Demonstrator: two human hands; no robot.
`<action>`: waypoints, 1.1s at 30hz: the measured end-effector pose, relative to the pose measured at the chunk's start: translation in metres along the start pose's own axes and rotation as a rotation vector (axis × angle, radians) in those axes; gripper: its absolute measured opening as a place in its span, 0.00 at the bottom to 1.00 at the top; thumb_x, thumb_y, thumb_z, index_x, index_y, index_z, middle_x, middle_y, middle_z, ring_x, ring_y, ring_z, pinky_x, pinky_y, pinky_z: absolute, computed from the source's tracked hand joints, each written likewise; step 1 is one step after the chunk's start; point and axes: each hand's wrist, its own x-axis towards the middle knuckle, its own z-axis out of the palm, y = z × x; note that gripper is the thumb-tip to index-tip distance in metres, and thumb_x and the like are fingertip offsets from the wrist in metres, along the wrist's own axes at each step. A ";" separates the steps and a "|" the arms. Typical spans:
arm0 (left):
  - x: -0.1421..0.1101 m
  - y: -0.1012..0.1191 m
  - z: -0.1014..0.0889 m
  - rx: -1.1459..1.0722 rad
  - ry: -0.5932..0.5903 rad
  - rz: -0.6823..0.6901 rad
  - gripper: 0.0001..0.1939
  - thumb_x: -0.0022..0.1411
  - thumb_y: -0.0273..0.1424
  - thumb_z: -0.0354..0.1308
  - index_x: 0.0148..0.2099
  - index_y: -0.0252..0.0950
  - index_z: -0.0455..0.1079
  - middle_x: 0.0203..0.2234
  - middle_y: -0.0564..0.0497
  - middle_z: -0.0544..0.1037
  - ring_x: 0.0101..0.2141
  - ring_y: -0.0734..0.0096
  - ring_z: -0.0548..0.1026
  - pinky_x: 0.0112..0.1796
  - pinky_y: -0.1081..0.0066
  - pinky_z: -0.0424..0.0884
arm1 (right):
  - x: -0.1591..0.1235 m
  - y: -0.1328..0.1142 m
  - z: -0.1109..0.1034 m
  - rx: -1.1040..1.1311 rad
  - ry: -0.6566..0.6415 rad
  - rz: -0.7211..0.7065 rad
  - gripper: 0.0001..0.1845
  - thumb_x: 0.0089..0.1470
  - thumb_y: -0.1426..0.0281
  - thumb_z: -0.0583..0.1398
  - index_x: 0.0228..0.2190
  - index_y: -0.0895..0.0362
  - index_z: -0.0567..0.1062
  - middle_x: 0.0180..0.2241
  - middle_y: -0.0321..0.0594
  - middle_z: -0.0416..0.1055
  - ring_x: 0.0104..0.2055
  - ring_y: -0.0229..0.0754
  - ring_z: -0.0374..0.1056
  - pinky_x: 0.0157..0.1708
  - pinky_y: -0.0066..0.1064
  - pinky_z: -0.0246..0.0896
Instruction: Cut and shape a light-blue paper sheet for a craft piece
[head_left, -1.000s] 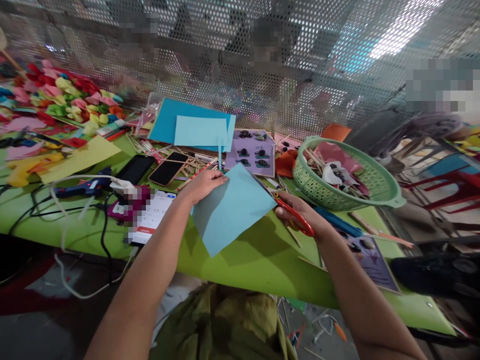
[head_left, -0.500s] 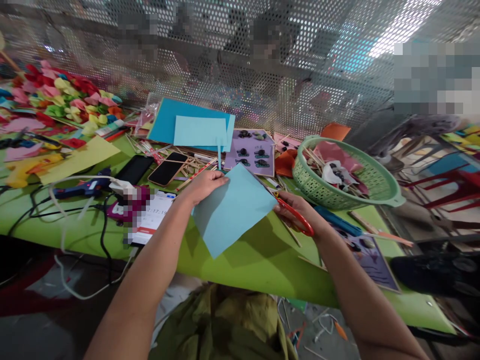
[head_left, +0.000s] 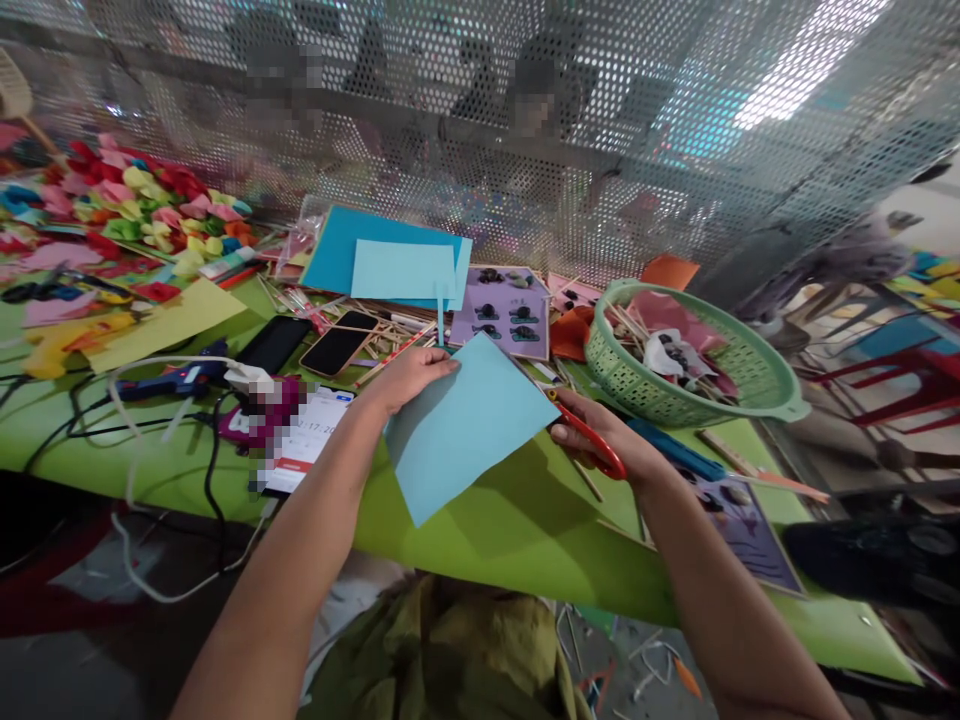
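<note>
My left hand pinches the top corner of a light blue paper sheet and holds it tilted above the green table. My right hand grips red-handled scissors whose blades meet the sheet's right edge. A thin strip of the same blue paper hangs from the sheet's top near my left fingers.
A green mesh basket with sticks and scraps stands at the right. Behind the sheet lie blue paper sheets, a purple card, two phones, wooden sticks, a glue gun with cables, and folded paper flowers at the far left.
The sheet and both hands have hardly shifted; the scissors have stayed at the sheet's right edge. The view has tipped slightly downward.
</note>
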 end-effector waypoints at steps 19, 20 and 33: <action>-0.002 0.001 0.003 0.039 -0.064 -0.007 0.26 0.53 0.55 0.67 0.38 0.37 0.77 0.33 0.50 0.83 0.32 0.64 0.78 0.36 0.66 0.73 | 0.010 0.006 0.005 -0.110 0.084 0.040 0.26 0.40 0.58 0.73 0.35 0.53 0.68 0.23 0.26 0.65 0.20 0.31 0.55 0.18 0.26 0.50; -0.002 0.000 0.003 0.044 -0.061 -0.005 0.26 0.54 0.55 0.66 0.39 0.37 0.77 0.33 0.50 0.83 0.32 0.64 0.78 0.36 0.66 0.73 | 0.010 0.005 0.006 -0.123 0.098 0.049 0.26 0.39 0.57 0.73 0.35 0.53 0.68 0.22 0.26 0.64 0.19 0.31 0.55 0.17 0.26 0.49; 0.002 -0.005 -0.001 0.180 -0.074 0.061 0.24 0.58 0.55 0.62 0.32 0.37 0.73 0.28 0.50 0.78 0.30 0.64 0.75 0.33 0.66 0.70 | 0.008 0.011 0.003 -0.059 0.110 0.104 0.38 0.41 0.61 0.72 0.53 0.56 0.69 0.25 0.27 0.66 0.19 0.30 0.55 0.17 0.24 0.49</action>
